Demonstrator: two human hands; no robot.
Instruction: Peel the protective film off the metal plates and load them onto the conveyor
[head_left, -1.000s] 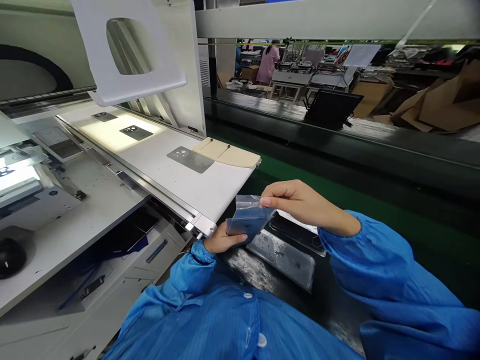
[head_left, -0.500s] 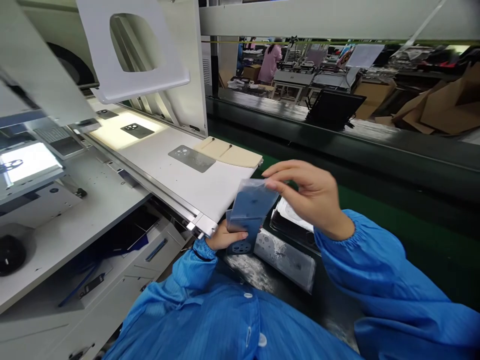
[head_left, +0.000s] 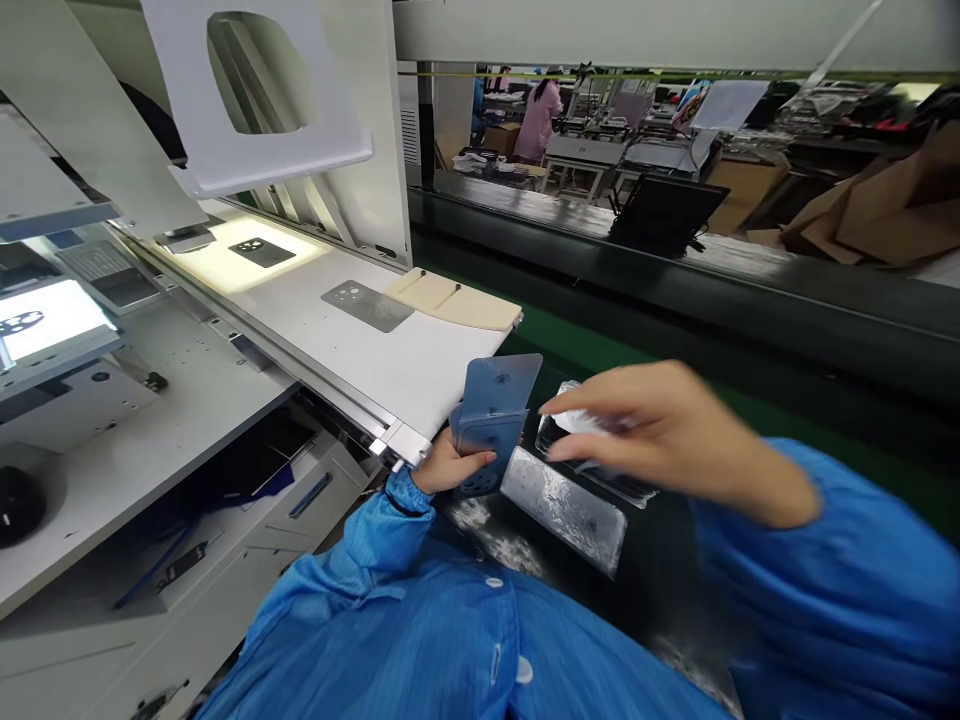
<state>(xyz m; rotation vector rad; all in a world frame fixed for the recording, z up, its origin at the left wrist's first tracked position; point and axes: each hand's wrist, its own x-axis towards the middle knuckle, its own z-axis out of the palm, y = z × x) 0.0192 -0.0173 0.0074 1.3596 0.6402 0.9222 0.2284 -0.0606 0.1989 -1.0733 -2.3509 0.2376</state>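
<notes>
My left hand is wrapped round a small stack of bluish phone back panels, thumb across the front. One panel stands up higher than the others, and camera holes show low on the stack. My right hand, smeared by motion, is to the right of them with thumb and fingers apart; I see nothing between them. Behind it lies a pile of panels with a whitish top, partly hidden by the hand. A clear-wrapped stack of panels rests on the dark surface below, close to my left hand.
A white conveyor runs to the back left, carrying a grey panel and a panel over a lit area. A beige guide plate edges it. A monitor is at left. A person in pink stands far back.
My right hand has let go of the top of the panels and moved right and down, fingers apart. The raised panel now shows its bare upper edge. My left hand keeps its hold.
</notes>
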